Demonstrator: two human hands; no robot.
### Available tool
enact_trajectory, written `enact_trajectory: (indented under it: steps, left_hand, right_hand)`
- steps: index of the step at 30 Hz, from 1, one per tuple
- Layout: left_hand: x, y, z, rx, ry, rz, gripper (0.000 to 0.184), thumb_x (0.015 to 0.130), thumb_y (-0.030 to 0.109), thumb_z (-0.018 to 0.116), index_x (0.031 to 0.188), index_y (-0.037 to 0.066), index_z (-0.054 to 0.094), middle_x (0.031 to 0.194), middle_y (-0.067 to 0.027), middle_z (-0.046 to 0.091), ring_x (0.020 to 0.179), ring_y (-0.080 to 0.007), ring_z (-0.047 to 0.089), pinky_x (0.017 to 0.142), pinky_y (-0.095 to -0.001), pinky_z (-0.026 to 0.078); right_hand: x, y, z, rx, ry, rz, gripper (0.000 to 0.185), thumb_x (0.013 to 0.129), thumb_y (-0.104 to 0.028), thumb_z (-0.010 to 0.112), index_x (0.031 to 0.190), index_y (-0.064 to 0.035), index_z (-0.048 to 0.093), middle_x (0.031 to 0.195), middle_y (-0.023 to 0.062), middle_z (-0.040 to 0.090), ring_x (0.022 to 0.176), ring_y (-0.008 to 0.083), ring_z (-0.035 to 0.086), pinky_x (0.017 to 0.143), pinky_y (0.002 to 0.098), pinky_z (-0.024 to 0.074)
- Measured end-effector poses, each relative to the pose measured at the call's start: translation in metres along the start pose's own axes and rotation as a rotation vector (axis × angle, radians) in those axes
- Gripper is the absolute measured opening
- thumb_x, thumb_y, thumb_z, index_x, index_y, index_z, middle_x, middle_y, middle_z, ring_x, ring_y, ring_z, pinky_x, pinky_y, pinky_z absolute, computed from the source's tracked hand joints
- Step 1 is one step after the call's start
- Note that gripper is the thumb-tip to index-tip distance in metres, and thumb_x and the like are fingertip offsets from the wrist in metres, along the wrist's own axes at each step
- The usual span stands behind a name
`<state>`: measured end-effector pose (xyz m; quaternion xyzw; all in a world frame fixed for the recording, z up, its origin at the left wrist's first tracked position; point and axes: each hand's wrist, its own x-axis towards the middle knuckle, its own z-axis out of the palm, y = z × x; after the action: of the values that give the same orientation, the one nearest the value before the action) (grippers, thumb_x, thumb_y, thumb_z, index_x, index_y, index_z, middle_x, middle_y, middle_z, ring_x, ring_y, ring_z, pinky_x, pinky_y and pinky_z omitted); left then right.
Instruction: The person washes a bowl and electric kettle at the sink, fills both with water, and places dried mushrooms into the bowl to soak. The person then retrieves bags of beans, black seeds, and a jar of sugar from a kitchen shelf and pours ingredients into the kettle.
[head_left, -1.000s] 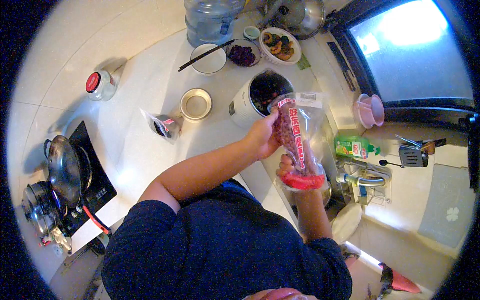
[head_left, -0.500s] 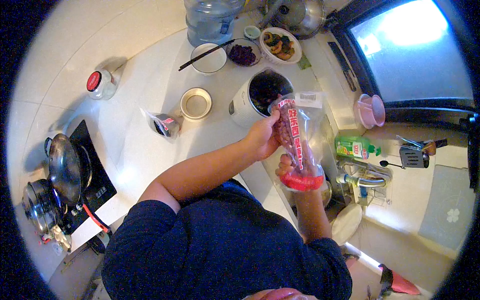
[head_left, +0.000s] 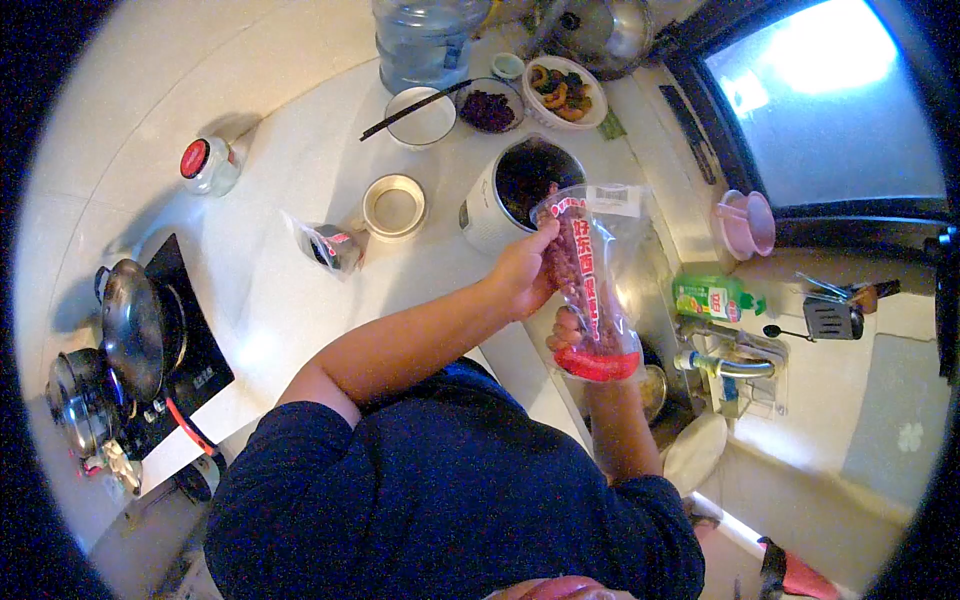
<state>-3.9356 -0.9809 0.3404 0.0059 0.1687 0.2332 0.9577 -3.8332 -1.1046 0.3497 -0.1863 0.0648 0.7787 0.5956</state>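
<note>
Over the counter, both hands hold a clear plastic bag of small reddish pieces, perhaps peanuts or beans, with red lettering and a red end. My left hand is closed on the bag's upper side near its mouth. My right hand grips it lower down, close to the red end. The bag's upper end overlaps the rim of a white pitcher-like pot with dark contents inside. A small round metal cup and a small plastic packet stand to the left of the pot.
Behind the pot are a white bowl with chopsticks across it, a bowl of dark red food and a food dish. A lidded jar and a wok are left. A green bottle and faucet are right.
The bag has shifted slightly left, and its red end tilts a little differently. Both hands keep their hold. The whole view has moved slightly.
</note>
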Motion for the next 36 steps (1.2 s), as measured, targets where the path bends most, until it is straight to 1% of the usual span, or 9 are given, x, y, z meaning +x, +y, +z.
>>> enact_trajectory:
  steps: [8, 14, 17, 18, 21, 26, 31, 33, 36]
  left_hand:
    - [-0.013, 0.000, 0.012, 0.529, -0.024, 0.149, 0.029, 0.092, 0.026, 0.040, 0.112, 0.006, 0.048, 0.103, -0.0077, 0.059, 0.090, -0.0194, 0.058, 0.084, -0.0332, 0.044]
    - [-0.051, 0.012, -0.004, 0.930, -0.155, 0.409, 0.034, 0.089, 0.030, 0.047, 0.114, 0.007, 0.045, 0.104, -0.0064, 0.058, 0.093, -0.0171, 0.057, 0.085, -0.0296, 0.043]
    - [-0.092, 0.018, -0.003, 0.843, -0.187, 0.417, 0.037, 0.085, 0.029, 0.055, 0.114, 0.008, 0.045, 0.102, -0.0078, 0.058, 0.093, -0.0190, 0.057, 0.083, -0.0322, 0.045]
    - [-0.107, 0.018, -0.015, 0.790, -0.071, 0.381, 0.030, 0.084, 0.018, 0.058, 0.110, 0.007, 0.049, 0.095, -0.0087, 0.060, 0.090, -0.0157, 0.056, 0.080, -0.0312, 0.046]
    - [-0.149, 0.031, -0.050, 0.948, -0.114, 0.714, 0.019, 0.080, 0.011, 0.061, 0.098, 0.005, 0.057, 0.092, -0.0090, 0.061, 0.089, -0.0168, 0.058, 0.079, -0.0310, 0.046]
    - [-0.238, 0.054, -0.105, 1.358, 0.297, 0.714, 0.012, 0.077, 0.006, 0.063, 0.089, 0.005, 0.062, 0.089, -0.0070, 0.063, 0.083, -0.0157, 0.060, 0.075, -0.0287, 0.048]
    - [-0.297, 0.091, -0.156, 1.626, 0.706, 0.798, 0.017, 0.081, 0.014, 0.061, 0.094, 0.005, 0.063, 0.089, -0.0082, 0.064, 0.079, -0.0153, 0.061, 0.071, -0.0282, 0.049]
    - [-0.320, 0.108, -0.157, 1.557, 0.745, 0.696, 0.018, 0.082, 0.015, 0.059, 0.096, 0.004, 0.062, 0.090, -0.0085, 0.064, 0.077, -0.0158, 0.062, 0.070, -0.0276, 0.049]
    - [-0.351, 0.119, -0.146, 1.407, 0.805, 0.572, 0.014, 0.079, 0.012, 0.061, 0.092, 0.004, 0.061, 0.088, -0.0091, 0.064, 0.076, -0.0168, 0.062, 0.069, -0.0260, 0.049]
  right_hand:
    - [-0.003, 0.021, -0.001, -0.264, 0.023, -0.121, 0.054, 0.081, -0.050, 0.050, 0.111, -0.0050, 0.047, 0.081, 0.0121, 0.055, 0.065, 0.0216, 0.052, 0.058, 0.0333, 0.0432]
    - [0.042, 0.010, -0.024, -0.703, -0.075, -0.168, 0.067, 0.074, -0.046, 0.057, 0.125, -0.0061, 0.039, 0.112, 0.0098, 0.052, 0.097, 0.0227, 0.054, 0.077, 0.0360, 0.0484]
    - [0.048, 0.018, -0.005, -0.920, -0.195, -0.033, 0.088, 0.055, -0.031, 0.077, 0.129, -0.0064, 0.035, 0.122, 0.0078, 0.045, 0.108, 0.0193, 0.046, 0.090, 0.0329, 0.0395]
    - [0.051, 0.023, 0.007, -0.992, -0.182, 0.065, 0.093, 0.050, -0.026, 0.081, 0.128, -0.0055, 0.036, 0.122, 0.0071, 0.046, 0.109, 0.0186, 0.045, 0.092, 0.0322, 0.0379]
    - [0.077, 0.040, -0.008, -1.136, -0.199, 0.381, 0.091, 0.049, -0.020, 0.084, 0.126, -0.0037, 0.040, 0.119, 0.0063, 0.049, 0.109, 0.0184, 0.046, 0.093, 0.0318, 0.0367]
    - [0.114, 0.090, -0.045, -1.177, 0.089, -0.016, 0.045, 0.077, -0.009, 0.062, 0.117, -0.0013, 0.045, 0.111, 0.0134, 0.054, 0.103, 0.0190, 0.053, 0.087, 0.0307, 0.0422]
    - [0.185, 0.190, 0.004, -1.744, -0.053, -0.707, 0.032, 0.082, -0.010, 0.055, 0.112, -0.0013, 0.053, 0.099, 0.0111, 0.061, 0.091, 0.0208, 0.058, 0.085, 0.0309, 0.0438]
    - [0.217, 0.216, 0.013, -1.940, -0.098, -0.841, 0.028, 0.083, -0.011, 0.055, 0.109, -0.0011, 0.057, 0.095, 0.0098, 0.063, 0.088, 0.0193, 0.059, 0.083, 0.0296, 0.0446]
    - [0.245, 0.238, 0.011, -2.003, -0.113, -0.670, 0.023, 0.082, -0.012, 0.057, 0.102, -0.0008, 0.061, 0.091, 0.0082, 0.065, 0.086, 0.0164, 0.060, 0.079, 0.0273, 0.0459]
